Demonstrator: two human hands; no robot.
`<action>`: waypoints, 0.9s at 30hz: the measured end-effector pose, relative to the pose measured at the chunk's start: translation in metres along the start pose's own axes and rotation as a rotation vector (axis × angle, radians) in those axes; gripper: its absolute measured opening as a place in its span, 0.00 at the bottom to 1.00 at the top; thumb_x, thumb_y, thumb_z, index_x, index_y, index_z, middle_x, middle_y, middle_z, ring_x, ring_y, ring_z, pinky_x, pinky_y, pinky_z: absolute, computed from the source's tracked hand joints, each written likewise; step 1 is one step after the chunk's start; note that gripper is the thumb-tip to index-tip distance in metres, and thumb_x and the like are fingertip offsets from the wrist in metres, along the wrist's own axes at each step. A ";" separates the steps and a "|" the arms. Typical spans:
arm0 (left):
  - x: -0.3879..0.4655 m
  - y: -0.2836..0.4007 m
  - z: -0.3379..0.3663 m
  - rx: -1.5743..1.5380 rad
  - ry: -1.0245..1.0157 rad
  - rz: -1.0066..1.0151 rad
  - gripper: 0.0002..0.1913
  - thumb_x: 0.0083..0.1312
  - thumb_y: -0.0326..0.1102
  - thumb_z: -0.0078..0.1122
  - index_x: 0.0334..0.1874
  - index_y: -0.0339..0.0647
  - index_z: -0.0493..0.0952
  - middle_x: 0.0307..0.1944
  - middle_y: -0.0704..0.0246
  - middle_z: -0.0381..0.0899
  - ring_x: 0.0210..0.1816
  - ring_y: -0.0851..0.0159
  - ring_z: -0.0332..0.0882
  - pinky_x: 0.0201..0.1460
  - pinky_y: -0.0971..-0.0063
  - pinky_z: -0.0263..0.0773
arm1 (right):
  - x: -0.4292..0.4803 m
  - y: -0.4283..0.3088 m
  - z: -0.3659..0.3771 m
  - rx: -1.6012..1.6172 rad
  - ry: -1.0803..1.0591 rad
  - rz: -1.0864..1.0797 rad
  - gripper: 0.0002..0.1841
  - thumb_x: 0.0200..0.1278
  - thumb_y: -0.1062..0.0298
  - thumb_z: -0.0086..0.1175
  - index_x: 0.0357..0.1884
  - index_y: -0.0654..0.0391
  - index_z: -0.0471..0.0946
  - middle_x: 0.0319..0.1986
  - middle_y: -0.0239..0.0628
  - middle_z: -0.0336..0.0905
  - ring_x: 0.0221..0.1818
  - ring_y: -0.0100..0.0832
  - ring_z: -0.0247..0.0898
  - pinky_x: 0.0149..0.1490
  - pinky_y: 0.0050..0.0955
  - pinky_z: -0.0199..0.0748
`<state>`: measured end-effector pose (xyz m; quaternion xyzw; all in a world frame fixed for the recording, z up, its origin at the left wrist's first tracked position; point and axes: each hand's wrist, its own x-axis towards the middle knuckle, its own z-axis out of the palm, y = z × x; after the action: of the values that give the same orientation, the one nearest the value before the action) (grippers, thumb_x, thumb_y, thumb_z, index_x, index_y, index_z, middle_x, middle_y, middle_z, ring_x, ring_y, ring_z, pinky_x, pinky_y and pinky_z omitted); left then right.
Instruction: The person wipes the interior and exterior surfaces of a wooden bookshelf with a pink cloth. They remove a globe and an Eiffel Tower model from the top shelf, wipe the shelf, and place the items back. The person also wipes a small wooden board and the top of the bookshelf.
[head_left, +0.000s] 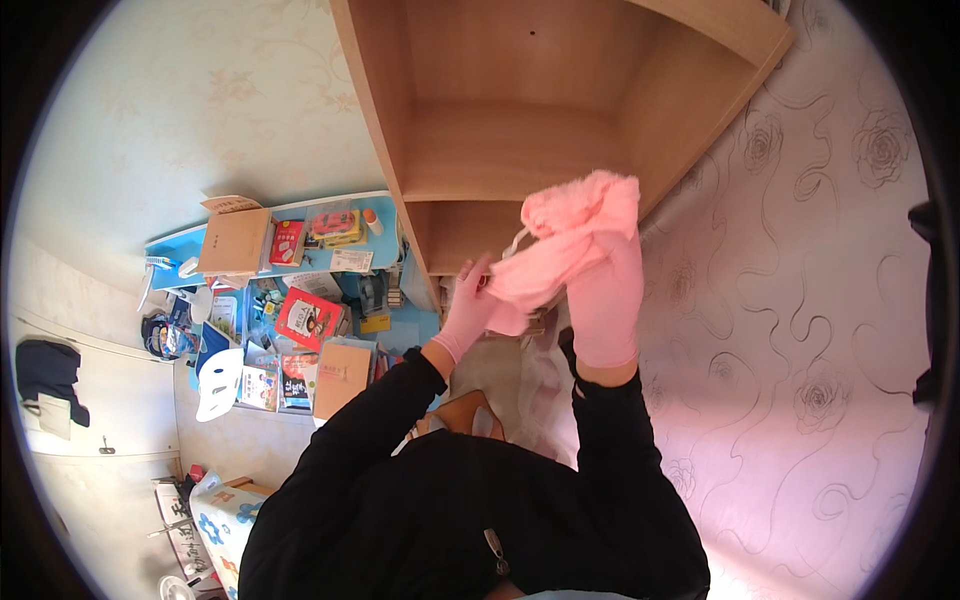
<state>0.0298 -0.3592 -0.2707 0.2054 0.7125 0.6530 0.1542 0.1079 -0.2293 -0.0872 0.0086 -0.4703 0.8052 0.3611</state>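
A fluffy pink cloth (581, 202) with a light loop hangs bunched in front of a wooden shelving unit (517, 124). My right hand (611, 292), in a pink glove, grips the cloth from below; the cloth covers part of its fingers. My left hand (472, 304), gloved in the same pink, is at the lower left end of the cloth with its fingers raised. Whether those fingers pinch the cloth cannot be made out. Behind the hands, the lower shelf is partly hidden.
To the left stands a blue desk (412, 322) with a raised shelf, crowded with books, a cardboard box (234, 241) and small items. A wooden chair (469, 412) is below my hands. Patterned wallpaper (772, 300) borders the shelving at the right.
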 end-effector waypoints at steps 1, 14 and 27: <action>0.011 0.000 -0.005 -0.296 -0.130 -0.110 0.34 0.71 0.36 0.56 0.80 0.42 0.62 0.78 0.57 0.64 0.79 0.53 0.61 0.81 0.55 0.58 | -0.003 0.009 -0.007 -0.015 0.042 0.026 0.12 0.60 0.78 0.44 0.47 0.63 0.69 0.44 0.42 0.73 0.45 0.39 0.73 0.60 0.33 0.71; 0.049 0.187 -0.052 0.254 0.136 0.736 0.31 0.69 0.27 0.65 0.75 0.35 0.69 0.71 0.58 0.73 0.71 0.55 0.72 0.77 0.64 0.65 | 0.057 0.021 -0.051 -0.826 0.155 -0.484 0.15 0.74 0.69 0.56 0.58 0.62 0.77 0.53 0.40 0.79 0.61 0.33 0.72 0.68 0.33 0.69; 0.165 0.148 -0.121 -0.152 0.280 0.227 0.30 0.74 0.33 0.64 0.77 0.39 0.68 0.61 0.64 0.83 0.61 0.66 0.79 0.64 0.70 0.74 | 0.266 0.119 -0.056 -2.233 -0.218 0.270 0.08 0.60 0.65 0.58 0.36 0.51 0.87 0.35 0.33 0.84 0.44 0.38 0.74 0.39 0.39 0.60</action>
<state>-0.1593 -0.3731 -0.1033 0.1791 0.6478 0.7405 -0.0061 -0.1402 -0.0693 -0.1141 -0.2997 -0.9527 -0.0383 0.0339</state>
